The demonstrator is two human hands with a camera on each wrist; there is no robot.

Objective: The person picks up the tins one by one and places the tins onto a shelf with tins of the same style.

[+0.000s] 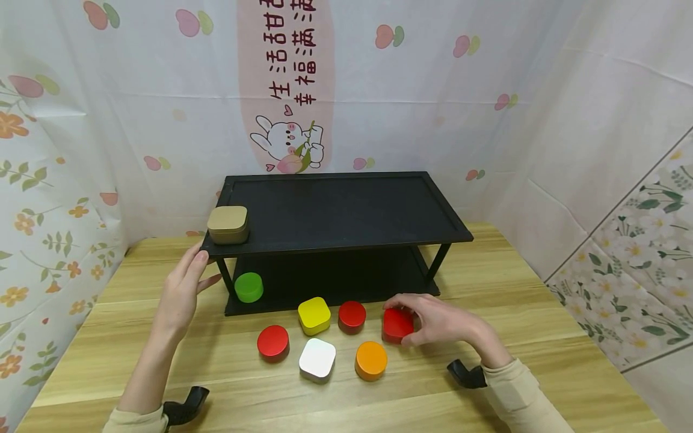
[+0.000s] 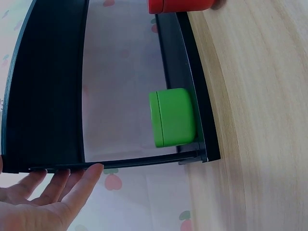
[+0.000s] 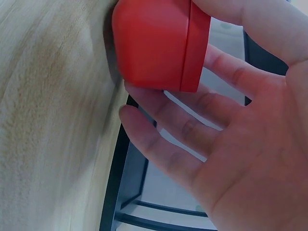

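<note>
At the left front corner of a two-tier black rack, my left hand grips the upper board's edge, fingertips along its side rail. My right hand holds a red rounded-square box between thumb and fingers, low over the table in front of the rack. A lid seam runs round this box. On the rack's lower board, at its left end, sits a green box. A beige rounded box rests on the upper board's left front corner, beside the left hand.
Before the rack on the wooden table stand a yellow box, a white box, an orange round box and two red round boxes, one at left, another near the right hand. A patterned curtain hangs behind.
</note>
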